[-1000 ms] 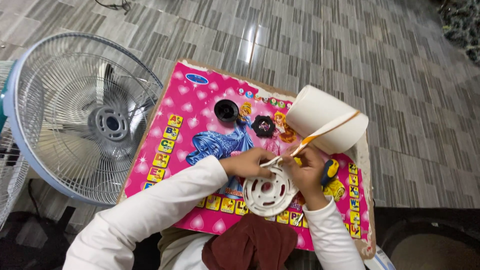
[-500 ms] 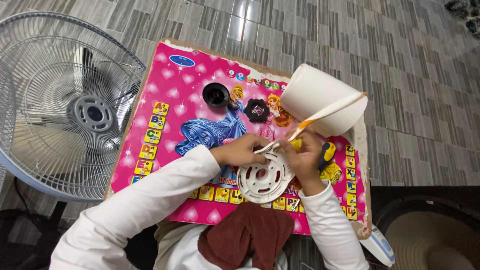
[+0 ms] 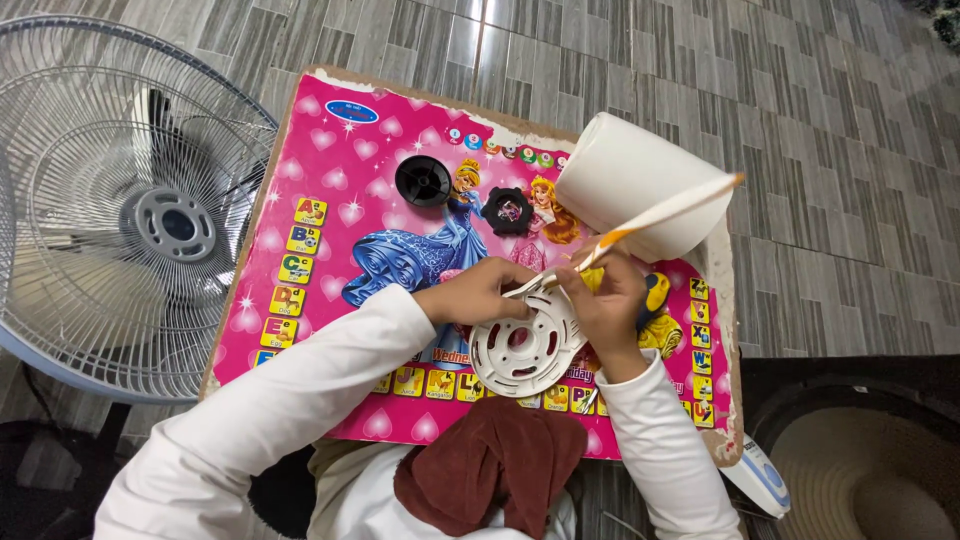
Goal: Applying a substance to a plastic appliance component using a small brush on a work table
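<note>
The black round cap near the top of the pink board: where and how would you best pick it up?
Grip the black round cap by its outer rim, coming straight down from above with fingers on opposite edges. It lies flat on the pink board, apart from the smaller black piece, so its rim looks free all round. Both the left hand and right hand are busy at the white disc.

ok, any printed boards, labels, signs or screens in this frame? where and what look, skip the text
Picture board: lying flat on the tiled floor under both hands, rectangular, bright pink with hearts, cartoon figures in dresses, yellow lettered squares along its edges, worn cardboard border.
Oval label: near the board's top left corner, small, blue.
Round badges: short row along the board's top edge, small, mixed colours.
No screens or signs visible.
</note>
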